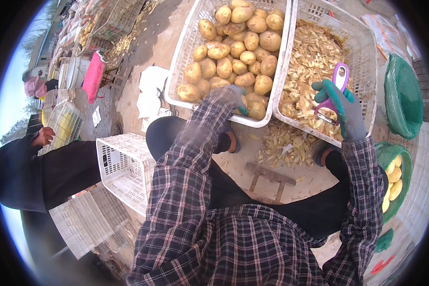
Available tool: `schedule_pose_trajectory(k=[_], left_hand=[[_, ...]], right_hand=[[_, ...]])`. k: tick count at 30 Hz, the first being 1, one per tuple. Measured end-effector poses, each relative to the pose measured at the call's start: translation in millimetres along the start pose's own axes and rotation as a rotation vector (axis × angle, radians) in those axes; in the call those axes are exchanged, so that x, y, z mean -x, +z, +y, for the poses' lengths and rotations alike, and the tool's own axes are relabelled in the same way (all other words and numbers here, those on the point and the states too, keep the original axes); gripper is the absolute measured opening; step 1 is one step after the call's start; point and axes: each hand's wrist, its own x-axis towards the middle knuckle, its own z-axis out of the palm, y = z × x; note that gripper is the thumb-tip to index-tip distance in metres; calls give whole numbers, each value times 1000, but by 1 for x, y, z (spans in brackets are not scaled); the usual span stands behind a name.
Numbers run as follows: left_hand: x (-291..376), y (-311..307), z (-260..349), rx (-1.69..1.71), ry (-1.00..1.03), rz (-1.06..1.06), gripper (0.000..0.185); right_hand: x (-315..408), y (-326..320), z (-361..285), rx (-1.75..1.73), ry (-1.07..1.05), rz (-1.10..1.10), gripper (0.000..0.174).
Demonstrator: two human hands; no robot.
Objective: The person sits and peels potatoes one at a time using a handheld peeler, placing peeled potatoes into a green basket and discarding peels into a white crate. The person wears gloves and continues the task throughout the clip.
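My left hand (238, 100), in a grey and teal glove, reaches into the near side of a white plastic crate (175, 77) of unpeeled potatoes (248, 57). Its fingers touch the potatoes, with part of one showing between them; my sleeve and the back of the glove hide whether it is gripped. My right hand (346, 112), gloved alike, holds a purple-handled peeler (340, 77) above a second white crate (371, 71). That crate holds a thick layer of potato peelings (311, 60). The two crates stand side by side before me.
A green mesh sack (404, 96) stands at right, with peeled potatoes (394, 177) in another below it. Peelings (289, 141) and a small wooden stool (270, 175) lie between my feet. At left are a tipped white crate (123, 171) and another person's hand (44, 136).
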Motion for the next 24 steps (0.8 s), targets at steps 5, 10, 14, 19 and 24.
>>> schedule_pose_trajectory(k=[5,10,14,19,24], left_hand=[[34,-42,-10,701,130,251,73],[97,-41,26,1980,488,17,49],[88,11,69,1841,727,534,53],[130,0,130,2427,812,90,53],[120,9,151,2390,719,33,55]], right_hand=[[0,2,-5,-31,-124,-18,33],[-6,10,-10,-132,-187,51,33],[-1,19,-13,-355,-356,37,31],[29,46,-16,-457,-470,72,38],[47,73,-17,-394,-429,102,40]])
